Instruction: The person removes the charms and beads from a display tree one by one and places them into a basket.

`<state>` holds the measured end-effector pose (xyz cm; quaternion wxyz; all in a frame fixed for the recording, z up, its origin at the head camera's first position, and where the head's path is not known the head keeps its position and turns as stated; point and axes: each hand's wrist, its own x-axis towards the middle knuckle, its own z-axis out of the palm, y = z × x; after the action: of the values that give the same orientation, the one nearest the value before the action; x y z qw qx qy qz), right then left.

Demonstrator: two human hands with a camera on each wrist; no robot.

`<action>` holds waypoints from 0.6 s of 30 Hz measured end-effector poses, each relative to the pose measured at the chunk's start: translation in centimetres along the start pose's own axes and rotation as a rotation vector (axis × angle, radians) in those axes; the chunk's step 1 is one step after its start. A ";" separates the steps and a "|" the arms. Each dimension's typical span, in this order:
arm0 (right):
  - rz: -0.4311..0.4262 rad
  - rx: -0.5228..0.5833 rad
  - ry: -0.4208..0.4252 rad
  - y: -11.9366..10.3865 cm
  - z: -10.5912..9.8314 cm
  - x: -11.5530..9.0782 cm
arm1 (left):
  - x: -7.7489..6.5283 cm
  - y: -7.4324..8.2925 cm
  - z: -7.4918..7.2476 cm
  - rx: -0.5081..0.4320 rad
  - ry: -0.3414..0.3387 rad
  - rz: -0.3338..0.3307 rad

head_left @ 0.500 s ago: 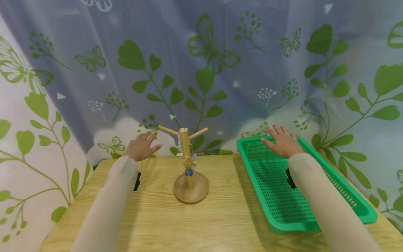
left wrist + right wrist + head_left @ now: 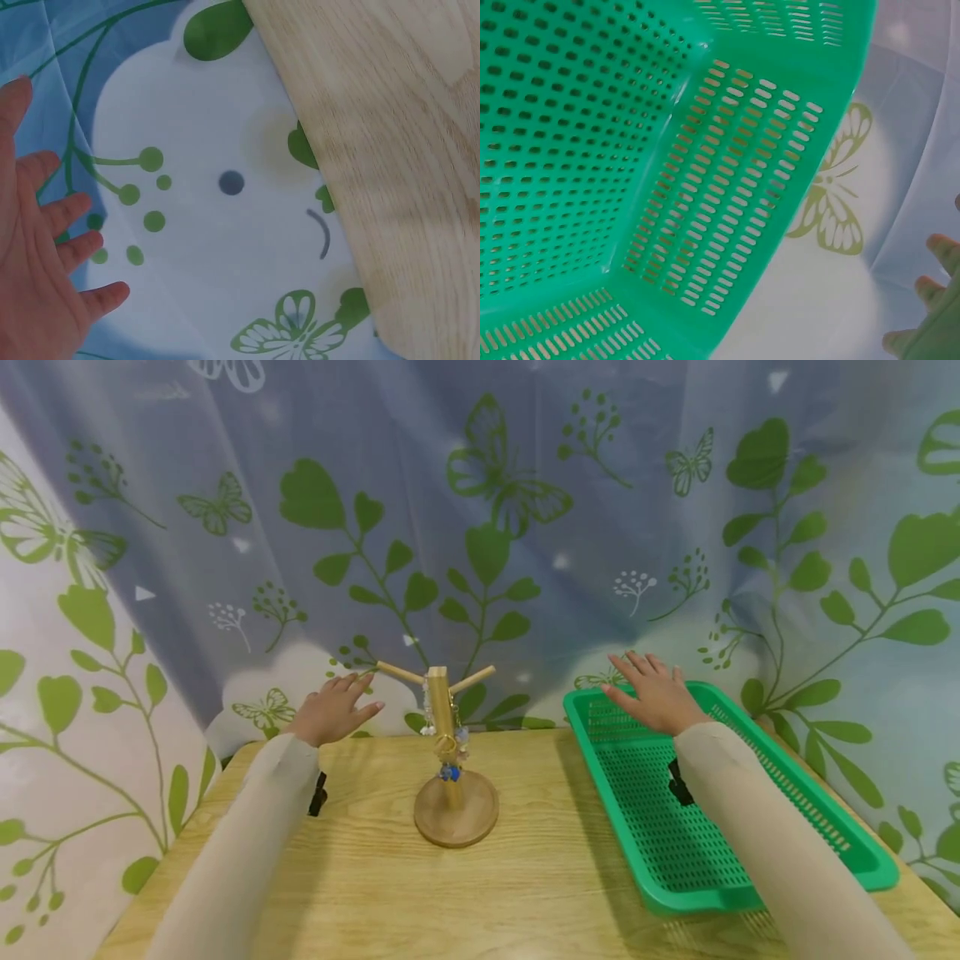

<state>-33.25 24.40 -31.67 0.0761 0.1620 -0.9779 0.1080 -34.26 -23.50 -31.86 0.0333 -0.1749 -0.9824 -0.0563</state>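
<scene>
My left hand [image 2: 333, 708] is held up left of a wooden stand, fingers spread and nothing in them. In the left wrist view its fingers [image 2: 71, 217] show against the patterned curtain. The stand [image 2: 442, 710] has an upright post with angled pegs on a round base [image 2: 456, 810]. Small pieces of jewelry hang from it, among them a blue one [image 2: 449, 772] and a gold ring-like one [image 2: 446, 744]. Over the far end of a green basket [image 2: 637, 852] hovers my right hand [image 2: 651, 695], also spread and holding nothing. The right wrist view shows the basket's slotted wall [image 2: 727, 187].
The wooden table [image 2: 525, 877] carries the stand in the middle and the perforated basket at the right. A curtain [image 2: 405, 460] printed with green leaves and butterflies hangs right behind the table's far edge. A small black device [image 2: 318, 795] is strapped beneath the left wrist.
My right hand has shifted a little to the left and up over the basket's far end. The left hand has drifted slightly left. Stand and basket stay put.
</scene>
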 end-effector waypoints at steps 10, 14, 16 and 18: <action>-0.030 0.094 -0.002 -0.9 -0.4 -0.2 | -0.9 -0.2 -0.7 -0.089 0.052 0.029; -0.047 0.149 -0.003 -1.4 -0.6 -0.1 | -1.4 0.1 -1.0 -0.150 0.096 0.045; -0.059 0.174 -0.003 -1.7 -0.7 0.0 | -1.6 0.2 -1.1 -0.180 0.104 0.052; -0.082 0.190 0.000 -2.1 -0.8 0.1 | -1.7 0.3 -1.3 -0.231 0.108 0.047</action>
<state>-32.53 22.66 -30.46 0.0650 0.2086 -0.9558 0.1969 -32.48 -23.92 -30.71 0.0671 -0.1972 -0.9617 -0.1778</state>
